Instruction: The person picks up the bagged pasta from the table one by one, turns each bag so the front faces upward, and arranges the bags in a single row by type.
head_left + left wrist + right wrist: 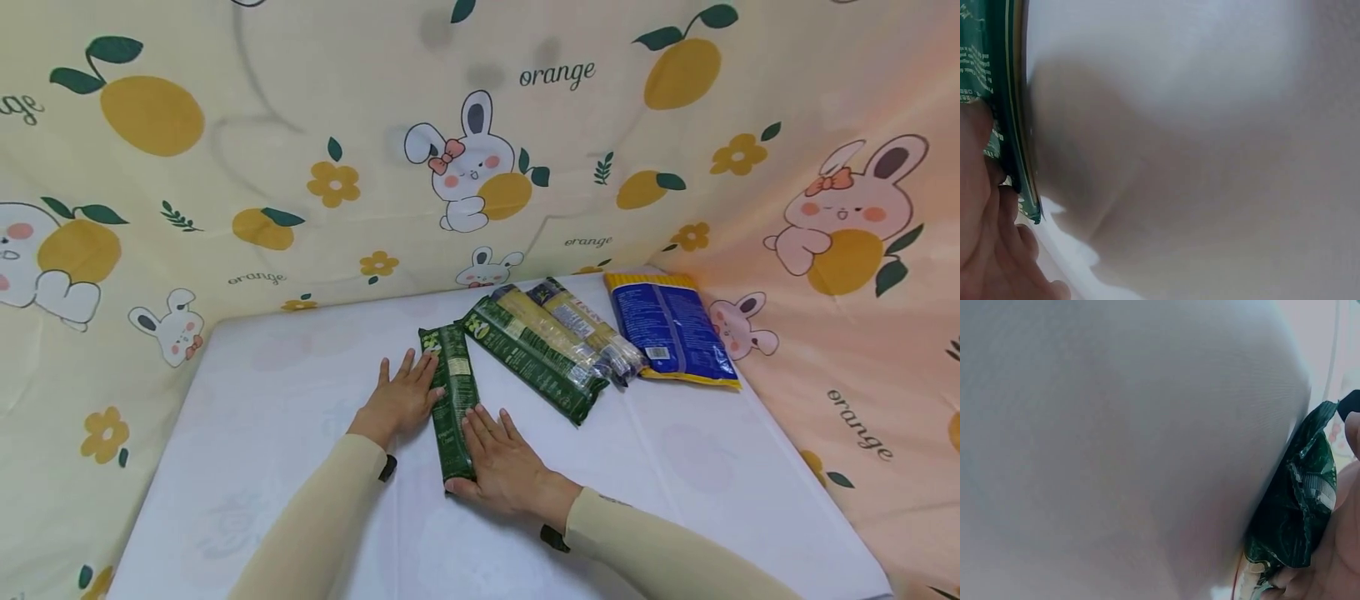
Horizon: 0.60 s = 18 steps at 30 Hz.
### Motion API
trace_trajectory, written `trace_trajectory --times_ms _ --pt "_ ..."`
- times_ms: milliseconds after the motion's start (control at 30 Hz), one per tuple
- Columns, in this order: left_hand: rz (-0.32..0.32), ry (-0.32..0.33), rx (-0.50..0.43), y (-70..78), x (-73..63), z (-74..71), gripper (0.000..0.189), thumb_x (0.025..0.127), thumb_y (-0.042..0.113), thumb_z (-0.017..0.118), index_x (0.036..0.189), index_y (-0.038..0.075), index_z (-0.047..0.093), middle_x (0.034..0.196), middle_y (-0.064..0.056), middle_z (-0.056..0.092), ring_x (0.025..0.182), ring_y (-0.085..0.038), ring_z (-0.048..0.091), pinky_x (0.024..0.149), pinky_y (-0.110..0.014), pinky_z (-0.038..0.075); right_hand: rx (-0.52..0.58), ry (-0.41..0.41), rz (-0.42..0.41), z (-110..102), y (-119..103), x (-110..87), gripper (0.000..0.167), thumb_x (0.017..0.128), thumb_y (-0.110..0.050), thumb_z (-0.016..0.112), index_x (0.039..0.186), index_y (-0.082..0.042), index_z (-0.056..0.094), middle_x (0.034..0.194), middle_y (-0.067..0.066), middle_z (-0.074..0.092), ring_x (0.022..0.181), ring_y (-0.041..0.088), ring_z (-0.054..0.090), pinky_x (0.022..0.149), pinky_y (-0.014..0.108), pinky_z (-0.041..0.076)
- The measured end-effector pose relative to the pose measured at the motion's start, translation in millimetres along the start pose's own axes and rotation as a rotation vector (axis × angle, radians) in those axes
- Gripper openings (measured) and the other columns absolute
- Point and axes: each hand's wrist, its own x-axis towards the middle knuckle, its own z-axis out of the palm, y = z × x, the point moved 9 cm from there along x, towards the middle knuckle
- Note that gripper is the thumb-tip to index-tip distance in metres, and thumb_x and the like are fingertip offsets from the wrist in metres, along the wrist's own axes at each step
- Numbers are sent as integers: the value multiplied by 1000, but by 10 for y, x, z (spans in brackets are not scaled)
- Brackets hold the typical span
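Note:
A long green spaghetti packet (453, 408) lies on the white-covered table, its length running away from me. My left hand (401, 398) rests along its left side, fingers spread and fairly straight, thumb on the wrapper. Along the near right side lies my right hand (506, 467), with straight fingers on the packet and the thumb at its near end. In the left wrist view the packet's green edge (1013, 112) shows beside the fingers. The right wrist view has the crumpled end of the wrapper (1294, 500) against the right hand (1341, 544).
To the right, a second green packet (532, 358) lies slanted beside two clear packets of long yellow pasta, one nearer (551, 329) and one farther (588, 325). A blue and yellow bag (671, 329) lies at the far right. Printed cloth (450, 275) hangs behind the table.

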Motion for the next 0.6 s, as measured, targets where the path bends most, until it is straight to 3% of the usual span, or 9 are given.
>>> trace_trajectory --times_ms 333,600 --pt "-32 8 -29 -70 48 21 66 115 49 27 171 18 10 179 -2 7 165 -30 -1 128 -67 0 41 13 3 20 -67 64 98 103 -73 41 165 2 27 174 21 22 163 36 15 129 61 16" --pt "-45 3 -28 -44 56 34 66 115 49 26 171 18 10 179 -3 7 165 -29 -1 129 -65 -1 29 10 -14 18 -43 -15 95 104 -71 42 166 -1 25 175 17 20 164 33 14 130 60 14"
